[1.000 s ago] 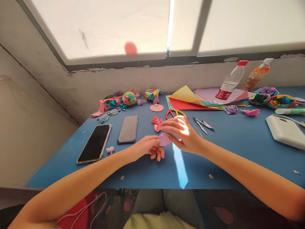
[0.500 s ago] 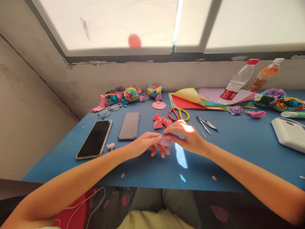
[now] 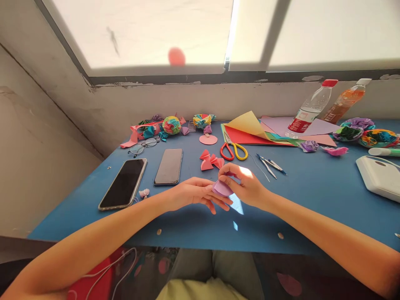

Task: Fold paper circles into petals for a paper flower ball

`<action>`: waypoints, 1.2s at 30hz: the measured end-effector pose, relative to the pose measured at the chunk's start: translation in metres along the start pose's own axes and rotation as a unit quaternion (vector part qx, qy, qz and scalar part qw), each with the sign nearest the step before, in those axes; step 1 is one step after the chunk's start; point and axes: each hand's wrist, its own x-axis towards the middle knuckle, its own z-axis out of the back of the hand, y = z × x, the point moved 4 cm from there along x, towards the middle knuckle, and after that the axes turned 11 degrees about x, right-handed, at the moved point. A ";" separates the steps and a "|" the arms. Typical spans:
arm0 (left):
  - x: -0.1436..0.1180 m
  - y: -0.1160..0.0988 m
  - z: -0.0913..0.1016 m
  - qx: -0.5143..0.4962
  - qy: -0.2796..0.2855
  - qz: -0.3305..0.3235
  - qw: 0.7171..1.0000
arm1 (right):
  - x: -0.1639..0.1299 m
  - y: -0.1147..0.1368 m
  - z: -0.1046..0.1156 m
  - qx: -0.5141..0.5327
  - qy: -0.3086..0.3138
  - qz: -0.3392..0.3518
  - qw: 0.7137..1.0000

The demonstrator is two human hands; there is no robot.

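Note:
A small folded piece of purple paper [image 3: 222, 189] is held between both hands above the front middle of the table. My left hand [image 3: 200, 192] pinches its left edge with the thumb on top, the other fingers reaching out beneath it. From the right, my right hand [image 3: 243, 183] grips the upper edge between thumb and fingers. Just beyond the hands lie several folded pink paper pieces [image 3: 208, 161], partly behind my right fingers. Scissors [image 3: 233, 151] with one red and one yellow handle rest behind them.
Two phones [image 3: 123, 183] lie on the left, near eyeglasses [image 3: 143, 146]. Behind are paper balls [image 3: 171, 125], a pink paper circle [image 3: 208, 139] and stacked coloured paper [image 3: 246, 130]. To the right are a compass [image 3: 271, 165], two bottles [image 3: 308, 110] and a white device [image 3: 378, 177].
The purple paper has turned and shows more of its folded face. My left hand has moved slightly right, its fingers stretched further under the paper; my right fingers have curled in closer.

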 end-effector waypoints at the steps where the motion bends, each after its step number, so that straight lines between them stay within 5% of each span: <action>1: 0.000 0.000 -0.001 0.024 -0.018 0.006 1.000 | 0.000 0.000 -0.001 -0.003 0.001 0.001 1.000; 6: 0.001 0.000 -0.005 0.164 -0.129 0.040 0.977 | -0.003 -0.003 -0.005 -0.051 -0.016 0.050 0.997; 13: 0.000 0.001 -0.002 0.148 -0.140 0.033 0.978 | -0.006 -0.005 -0.006 -0.089 -0.010 0.130 0.987; 19: 0.002 0.005 0.005 0.160 -0.209 0.050 0.963 | -0.006 -0.008 -0.004 -0.062 -0.010 0.087 0.994; 24: -0.002 0.003 0.015 0.101 -0.241 0.056 0.964 | -0.003 -0.004 0.001 0.115 0.029 -0.042 0.992; 28: -0.004 0.002 0.021 0.068 -0.259 0.057 0.962 | -0.002 0.004 0.002 0.182 0.082 -0.015 0.980; 36: -0.002 0.001 0.015 0.109 -0.252 0.052 0.960 | 0.000 -0.001 0.000 0.210 0.005 -0.028 0.977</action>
